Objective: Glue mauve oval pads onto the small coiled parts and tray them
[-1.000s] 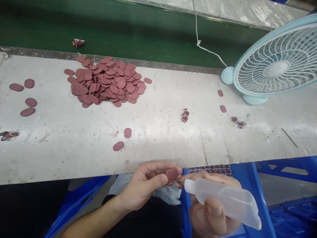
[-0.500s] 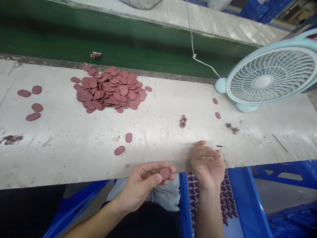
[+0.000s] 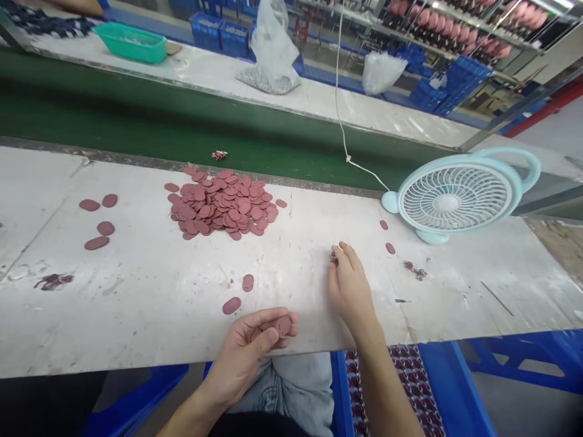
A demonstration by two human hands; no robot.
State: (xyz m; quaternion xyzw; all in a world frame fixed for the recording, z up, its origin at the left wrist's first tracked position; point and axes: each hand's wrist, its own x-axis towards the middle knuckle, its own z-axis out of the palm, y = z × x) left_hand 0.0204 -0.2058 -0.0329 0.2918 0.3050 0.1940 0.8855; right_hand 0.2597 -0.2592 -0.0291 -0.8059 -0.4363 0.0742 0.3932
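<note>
My left hand [image 3: 248, 343] is closed round a flat, oval, dark-red piece [image 3: 284, 326] with small holes, held between thumb and fingers above the table's front edge. Farther out, my right hand [image 3: 353, 285] reaches down to the tabletop. Its thumb and fingertips close about a small cluster of dark-red and white bits [image 3: 334, 257], which they partly cover. Two more oval pieces [image 3: 232, 305] lie on the table just beyond my left hand. A large heap of such ovals [image 3: 223, 203] is spread at the back, left of centre.
A pale blue fan [image 3: 449, 203] stands at the right, its white cord [image 3: 348, 159] running upward. Below the table edge is a blue crate [image 3: 460, 388] with rows of dark-red pieces. Behind the table runs a green belt [image 3: 150, 133]. A dark-red bundle [image 3: 53, 281] lies far left.
My right hand has moved forward and left, from spread above the table edge to the small cluster. The left hand still holds its oval piece. The view has tilted up.
</note>
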